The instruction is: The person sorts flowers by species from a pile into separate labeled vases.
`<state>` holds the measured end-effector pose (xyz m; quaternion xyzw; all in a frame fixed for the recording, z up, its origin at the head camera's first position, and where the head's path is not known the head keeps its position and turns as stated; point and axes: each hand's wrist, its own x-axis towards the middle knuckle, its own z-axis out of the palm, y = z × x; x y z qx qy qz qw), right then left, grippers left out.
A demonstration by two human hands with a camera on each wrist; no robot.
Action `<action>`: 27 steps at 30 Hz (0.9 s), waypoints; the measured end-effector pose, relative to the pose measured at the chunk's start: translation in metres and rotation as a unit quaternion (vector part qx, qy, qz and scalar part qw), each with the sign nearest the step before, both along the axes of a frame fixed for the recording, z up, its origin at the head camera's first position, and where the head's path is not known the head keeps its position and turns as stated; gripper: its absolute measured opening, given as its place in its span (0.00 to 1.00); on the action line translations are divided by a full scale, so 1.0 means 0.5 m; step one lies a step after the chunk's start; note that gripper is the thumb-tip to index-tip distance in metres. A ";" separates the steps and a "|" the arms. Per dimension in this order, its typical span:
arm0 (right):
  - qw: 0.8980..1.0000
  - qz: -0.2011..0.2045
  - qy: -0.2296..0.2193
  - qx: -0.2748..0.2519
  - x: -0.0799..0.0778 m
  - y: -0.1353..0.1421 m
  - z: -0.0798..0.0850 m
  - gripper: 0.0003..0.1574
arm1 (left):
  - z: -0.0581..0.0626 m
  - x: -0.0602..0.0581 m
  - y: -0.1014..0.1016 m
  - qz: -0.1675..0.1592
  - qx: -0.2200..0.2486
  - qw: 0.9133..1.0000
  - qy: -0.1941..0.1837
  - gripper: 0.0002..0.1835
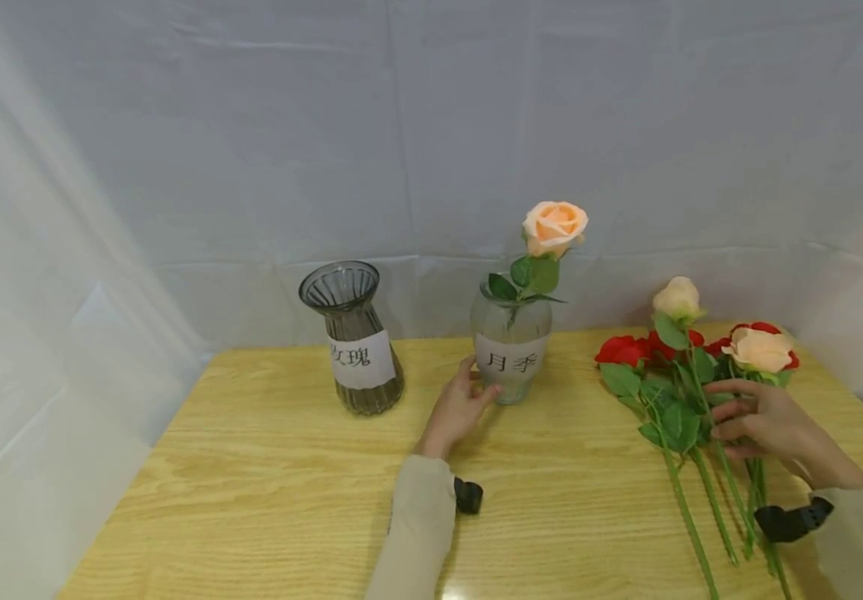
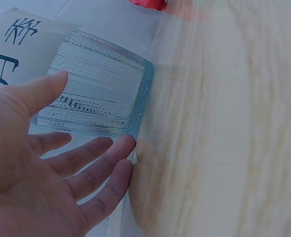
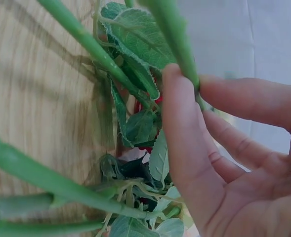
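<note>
A clear glass vase (image 1: 511,350) with a white paper label stands near the table's back edge, one peach rose (image 1: 555,228) upright in it. At the vase's lower left, my left hand (image 1: 460,410) has its thumb in front and its fingers extended along the side; in the left wrist view the fingertips (image 2: 121,144) are right at the base. My right hand (image 1: 772,425) pinches the green stem (image 3: 174,37) of a pale peach rose (image 1: 676,298) between thumb and fingers. That bloom rises above the other flowers on the right.
A dark fluted glass vase (image 1: 349,321), also labelled, stands to the left. Several red roses (image 1: 622,351) and another peach rose (image 1: 761,348) lie at the right of the wooden table (image 1: 274,483), stems toward the front. White cloth (image 1: 266,150) hangs behind.
</note>
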<state>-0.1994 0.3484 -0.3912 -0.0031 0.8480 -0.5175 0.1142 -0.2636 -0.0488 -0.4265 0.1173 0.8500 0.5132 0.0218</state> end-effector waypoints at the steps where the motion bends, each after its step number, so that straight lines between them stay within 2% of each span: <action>1: 1.000 -0.002 0.000 0.000 -0.001 0.000 0.001 0.42 | 0.000 0.000 0.000 0.000 0.000 1.000 0.000 0.36; 14: 0.999 -0.022 0.033 0.011 -0.001 -0.011 0.017 0.47 | -0.003 -0.002 -0.001 0.000 0.001 1.000 0.001 0.36; 21: 0.999 -0.027 0.033 0.005 -0.002 -0.017 0.022 0.52 | -0.004 -0.002 -0.001 0.000 -0.001 1.000 0.000 0.37; 27: 0.999 -0.033 0.036 -0.013 -0.004 -0.019 0.021 0.48 | -0.003 -0.002 0.000 0.002 0.000 1.000 0.002 0.37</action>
